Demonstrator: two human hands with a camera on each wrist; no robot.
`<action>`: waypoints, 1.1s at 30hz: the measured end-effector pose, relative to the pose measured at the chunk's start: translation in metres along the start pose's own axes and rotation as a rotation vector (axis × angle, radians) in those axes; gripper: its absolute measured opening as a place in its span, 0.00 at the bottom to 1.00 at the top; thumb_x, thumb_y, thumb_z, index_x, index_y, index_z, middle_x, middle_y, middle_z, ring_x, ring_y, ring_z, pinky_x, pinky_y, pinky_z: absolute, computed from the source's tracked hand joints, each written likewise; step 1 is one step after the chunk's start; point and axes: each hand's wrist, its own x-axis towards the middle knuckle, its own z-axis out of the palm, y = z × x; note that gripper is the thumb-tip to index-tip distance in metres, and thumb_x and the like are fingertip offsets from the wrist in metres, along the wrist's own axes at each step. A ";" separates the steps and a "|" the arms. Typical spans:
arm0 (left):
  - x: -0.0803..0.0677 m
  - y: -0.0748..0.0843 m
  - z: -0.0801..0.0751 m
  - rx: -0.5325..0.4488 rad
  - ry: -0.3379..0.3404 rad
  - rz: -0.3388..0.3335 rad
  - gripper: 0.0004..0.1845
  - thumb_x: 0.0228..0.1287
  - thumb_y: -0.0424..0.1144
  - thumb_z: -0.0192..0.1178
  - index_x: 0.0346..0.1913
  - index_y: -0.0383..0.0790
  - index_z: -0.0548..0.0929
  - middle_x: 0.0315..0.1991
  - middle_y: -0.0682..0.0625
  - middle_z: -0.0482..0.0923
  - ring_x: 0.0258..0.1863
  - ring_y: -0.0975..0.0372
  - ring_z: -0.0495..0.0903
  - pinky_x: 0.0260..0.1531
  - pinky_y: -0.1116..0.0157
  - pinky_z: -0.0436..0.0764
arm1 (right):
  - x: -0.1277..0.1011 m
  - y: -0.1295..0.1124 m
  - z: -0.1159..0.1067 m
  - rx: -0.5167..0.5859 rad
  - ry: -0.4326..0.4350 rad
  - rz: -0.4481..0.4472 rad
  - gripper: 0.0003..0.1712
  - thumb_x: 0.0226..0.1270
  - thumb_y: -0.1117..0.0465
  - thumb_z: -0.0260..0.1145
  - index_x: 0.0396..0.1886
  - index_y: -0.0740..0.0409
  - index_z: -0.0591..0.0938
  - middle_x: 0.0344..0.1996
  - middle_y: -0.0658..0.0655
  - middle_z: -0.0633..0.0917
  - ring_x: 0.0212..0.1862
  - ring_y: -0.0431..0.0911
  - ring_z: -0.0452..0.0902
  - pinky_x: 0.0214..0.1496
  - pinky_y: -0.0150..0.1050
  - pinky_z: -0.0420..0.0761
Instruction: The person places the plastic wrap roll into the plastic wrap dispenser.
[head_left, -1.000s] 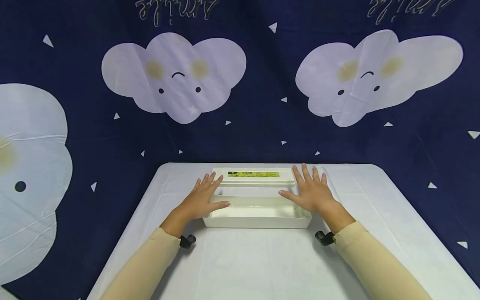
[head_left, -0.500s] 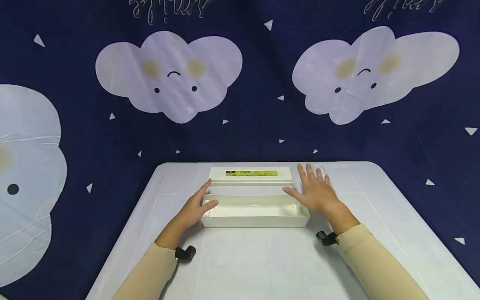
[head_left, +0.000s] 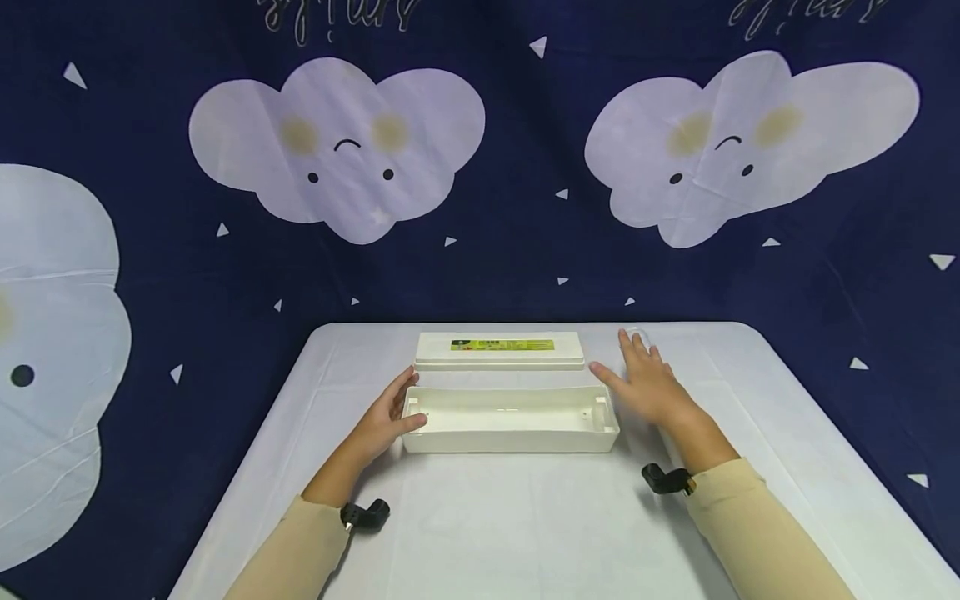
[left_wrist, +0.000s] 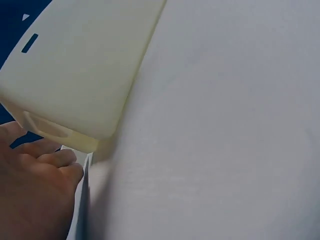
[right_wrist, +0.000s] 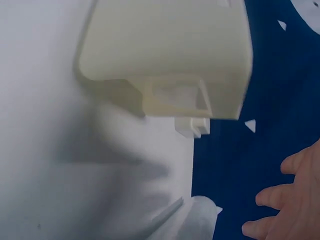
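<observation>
White table (head_left: 525, 533): hands (head_left: 386, 417) flank open box (head_left: 510, 421) ends.

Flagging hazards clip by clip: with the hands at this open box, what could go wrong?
The left hand touches only one end of the white open box; the right hand hovers apart, so the box may skew. Sliding back, it could bump the lid lying close behind.

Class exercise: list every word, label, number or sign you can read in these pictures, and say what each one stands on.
Label on the lid: a green and yellow strip, print too small to read.
Backdrop, top edge: pale cursive lettering, cut off by the frame, not readable.
Box: no text visible.
</observation>
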 end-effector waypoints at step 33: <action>-0.003 -0.007 0.005 -0.131 -0.011 -0.013 0.68 0.45 0.22 0.83 0.85 0.34 0.48 0.83 0.39 0.50 0.76 0.43 0.60 0.71 0.58 0.69 | -0.029 0.054 -0.011 0.278 0.003 0.246 0.61 0.76 0.22 0.43 0.85 0.66 0.41 0.78 0.81 0.51 0.74 0.80 0.52 0.65 0.79 0.65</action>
